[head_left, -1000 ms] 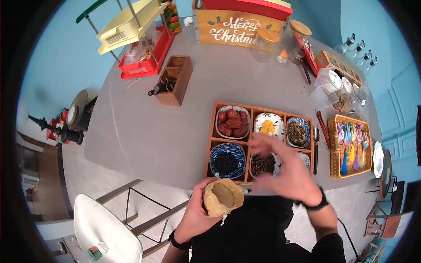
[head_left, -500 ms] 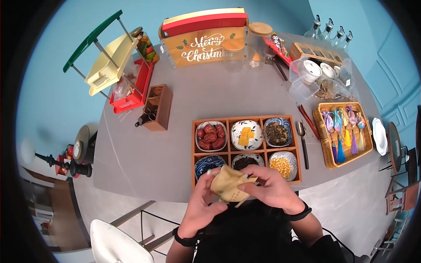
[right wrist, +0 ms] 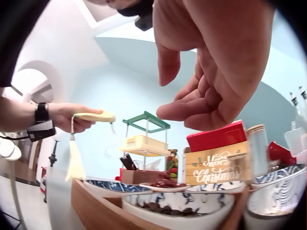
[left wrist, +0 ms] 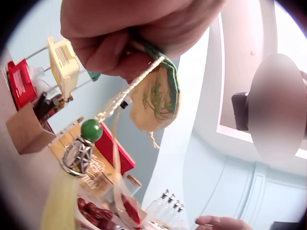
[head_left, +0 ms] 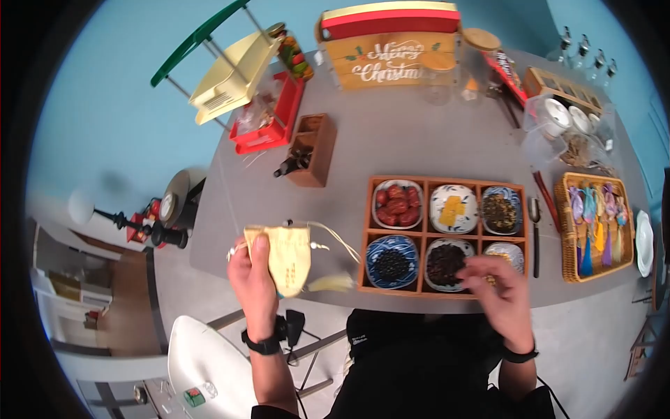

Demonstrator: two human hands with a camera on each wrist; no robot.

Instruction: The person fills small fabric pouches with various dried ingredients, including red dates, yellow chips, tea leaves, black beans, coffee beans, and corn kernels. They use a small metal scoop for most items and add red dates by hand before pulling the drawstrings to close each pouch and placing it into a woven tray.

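In the head view the left hand [head_left: 254, 285] pinches a pale yellow cloth pouch [head_left: 289, 262], thumb on its face, above the table's front edge. Its cords trail rightward and a pale tassel [head_left: 331, 283] hangs from it. In the left wrist view a green bead [left wrist: 91, 130] tops the tassel. The right hand [head_left: 500, 299], fingers loosely bent and holding nothing, hovers at the front right of a wooden six-compartment tray [head_left: 427, 237], over the bowl of corn kernels [head_left: 507, 255]. Beside that is a bowl of dark pieces [head_left: 444, 261].
Other tray bowls hold red dates [head_left: 397, 205], yellow pieces [head_left: 453, 209], dried bits [head_left: 500, 211] and black beans [head_left: 391, 263]. To the right lie a spoon [head_left: 535, 237] and a wicker basket [head_left: 569, 258] of tasselled sachets. A wooden caddy [head_left: 319, 157] stands at left.
The hands have separated: the left has carried the pouch leftward, and the right has let go of it and moved right over the tray. The head view has shifted.
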